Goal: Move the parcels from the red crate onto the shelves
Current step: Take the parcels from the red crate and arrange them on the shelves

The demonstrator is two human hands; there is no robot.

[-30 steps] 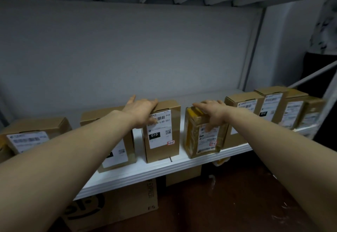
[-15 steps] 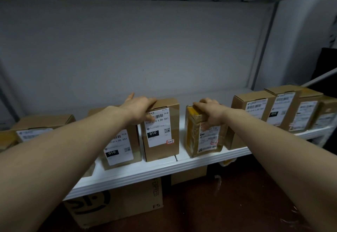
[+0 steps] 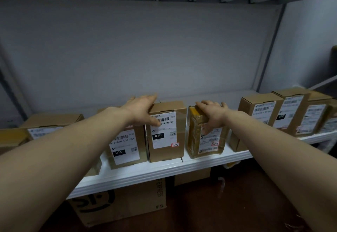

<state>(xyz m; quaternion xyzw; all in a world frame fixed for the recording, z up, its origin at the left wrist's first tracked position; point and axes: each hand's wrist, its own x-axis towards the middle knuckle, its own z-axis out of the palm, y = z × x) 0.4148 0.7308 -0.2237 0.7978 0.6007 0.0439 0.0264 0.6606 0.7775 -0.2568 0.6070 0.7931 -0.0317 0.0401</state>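
A white shelf [image 3: 164,172] carries a row of parcels standing upright. My left hand [image 3: 141,110] grips the top left corner of a brown box with a "010" label [image 3: 166,136]: its fingers lie over the top and its thumb is on the front label. My right hand [image 3: 212,115] holds the top of a tape-wrapped yellowish parcel [image 3: 204,140] just to the right, fingers over the top and thumb down the front. Both parcels stand on the shelf with a narrow gap between them. The red crate is out of view.
More labelled boxes stand left [image 3: 125,146] and far left [image 3: 52,124], and several more to the right [image 3: 259,112]. A large printed carton [image 3: 120,206] sits on the dark floor under the shelf. A shelf upright [image 3: 268,49] rises at the right, with another shelf overhead.
Both hands stay on the same two parcels. My right thumb has slid lower down the front of the tape-wrapped parcel. The view has shifted slightly left.
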